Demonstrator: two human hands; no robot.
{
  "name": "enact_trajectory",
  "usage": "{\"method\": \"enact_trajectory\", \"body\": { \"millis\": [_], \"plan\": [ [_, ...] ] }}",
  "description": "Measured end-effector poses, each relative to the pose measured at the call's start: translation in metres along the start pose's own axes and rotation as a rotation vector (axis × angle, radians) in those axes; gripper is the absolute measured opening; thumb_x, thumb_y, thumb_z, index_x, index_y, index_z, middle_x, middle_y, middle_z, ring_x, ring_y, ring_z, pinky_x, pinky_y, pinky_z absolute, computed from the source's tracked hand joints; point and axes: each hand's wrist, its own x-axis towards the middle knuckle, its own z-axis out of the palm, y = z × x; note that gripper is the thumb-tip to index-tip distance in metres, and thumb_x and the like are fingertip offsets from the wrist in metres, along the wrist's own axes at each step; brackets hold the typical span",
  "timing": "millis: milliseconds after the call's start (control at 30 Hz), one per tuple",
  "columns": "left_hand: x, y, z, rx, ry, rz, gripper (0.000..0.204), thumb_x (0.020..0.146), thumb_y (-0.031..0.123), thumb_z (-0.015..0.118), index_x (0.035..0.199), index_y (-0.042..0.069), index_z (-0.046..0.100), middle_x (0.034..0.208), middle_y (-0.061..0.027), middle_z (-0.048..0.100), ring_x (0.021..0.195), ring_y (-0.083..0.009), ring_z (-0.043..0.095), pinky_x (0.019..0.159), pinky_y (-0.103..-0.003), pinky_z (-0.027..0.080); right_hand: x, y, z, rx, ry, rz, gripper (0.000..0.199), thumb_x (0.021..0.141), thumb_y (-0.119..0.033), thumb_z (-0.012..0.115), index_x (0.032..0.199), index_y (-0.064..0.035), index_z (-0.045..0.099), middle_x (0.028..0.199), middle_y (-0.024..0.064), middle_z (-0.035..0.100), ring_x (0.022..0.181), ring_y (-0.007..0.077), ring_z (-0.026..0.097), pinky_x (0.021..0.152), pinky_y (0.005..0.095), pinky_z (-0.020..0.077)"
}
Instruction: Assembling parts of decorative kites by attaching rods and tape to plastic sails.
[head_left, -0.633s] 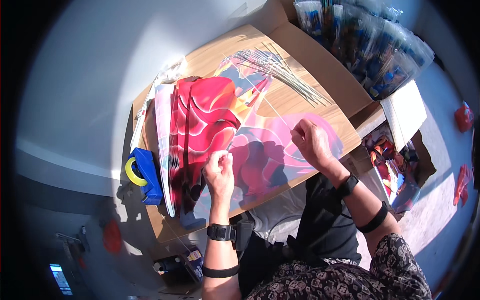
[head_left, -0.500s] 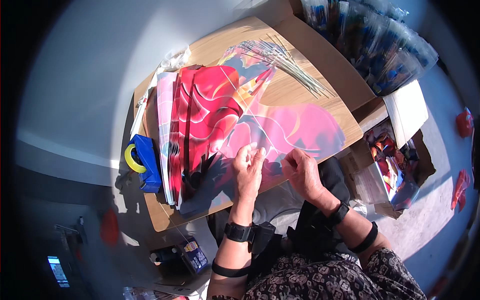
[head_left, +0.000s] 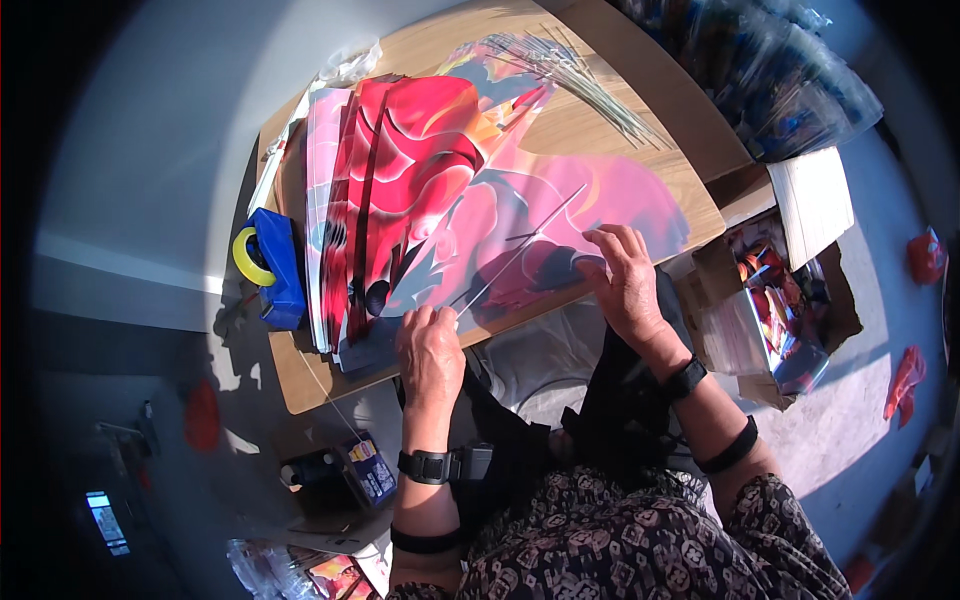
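We see the left hand (head_left: pixel 430 350) pinching the near end of a thin rod (head_left: pixel 520 250); its forearm comes straight up from the lower edge. The right hand (head_left: pixel 625 275) lies palm down, fingers spread, on the pink and red printed sheet (head_left: pixel 560 200) beside the rod. The rod lies on that sheet on the tabletop (head_left: pixel 600 120), its long axis slanting away to the right.

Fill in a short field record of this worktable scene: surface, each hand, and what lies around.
surface: wooden table
left hand: pinching the near end of a thin rod
right hand: fingers resting on the pink and red printed sheet
far edge: bundle of thin rods
left side: blue tape dispenser with a yellow roll
right of table: open cardboard box
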Motion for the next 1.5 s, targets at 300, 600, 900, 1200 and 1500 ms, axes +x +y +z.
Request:
{"method": "enact_trajectory", "body": {
  "millis": [300,600,900,1200,1500],
  "plan": [
    [0.011,-0.023,0.012,0.033,0.103,0.111,0.005,0.076,0.000,0.060,0.080,0.002,0.061,0.079,-0.0119,0.056,0.080,-0.0312,0.054,0.073,-0.041,0.046,0.025,0.015,0.017,-0.165,-0.177,-0.238,0.023,0.069,-0.015,0.073,0.091,-0.0107,0.066,0.096,0.0040,0.060,0.096,0.0269,0.053,0.082,0.0401,0.0435],
    [0.016,-0.026,0.017,-0.018,0.164,0.104,0.007,0.076,-0.002,0.059,0.081,0.001,0.061,0.080,-0.0127,0.057,0.080,-0.0314,0.055,0.070,-0.040,0.047,0.023,0.013,0.014,-0.121,-0.212,-0.273,0.011,0.071,-0.015,0.070,0.079,-0.0109,0.063,0.083,0.0023,0.059,0.086,0.0254,0.055,0.077,0.0390,0.0418],
    [0.011,0.015,0.041,0.001,0.137,0.081,0.025,0.078,0.005,0.059,0.100,-0.005,0.058,0.099,-0.0149,0.054,0.094,-0.0313,0.052,0.085,-0.039,0.046,0.022,0.024,0.000,-0.086,-0.253,-0.222,0.008,0.074,-0.008,0.066,0.080,-0.0086,0.060,0.081,0.0058,0.057,0.084,0.0284,0.055,0.076,0.0391,0.0443],
    [-0.011,0.029,0.049,-0.006,0.118,-0.016,0.058,0.084,0.027,0.065,0.129,-0.002,0.045,0.133,-0.0201,0.043,0.125,-0.0362,0.039,0.106,-0.049,0.029,0.021,0.023,-0.003,-0.067,-0.258,-0.180,0.008,0.076,-0.008,0.066,0.080,-0.0076,0.059,0.080,0.0063,0.057,0.083,0.0288,0.055,0.075,0.0394,0.0441],
    [-0.023,0.030,0.046,0.073,0.041,-0.094,0.065,0.083,0.034,0.065,0.138,0.009,0.040,0.141,-0.0182,0.036,0.131,-0.0377,0.033,0.105,-0.061,0.025,0.021,0.022,-0.003,-0.080,-0.260,-0.195,0.008,0.076,-0.008,0.066,0.080,-0.0079,0.059,0.079,0.0064,0.057,0.082,0.0289,0.055,0.074,0.0388,0.0442]
  ]
}}
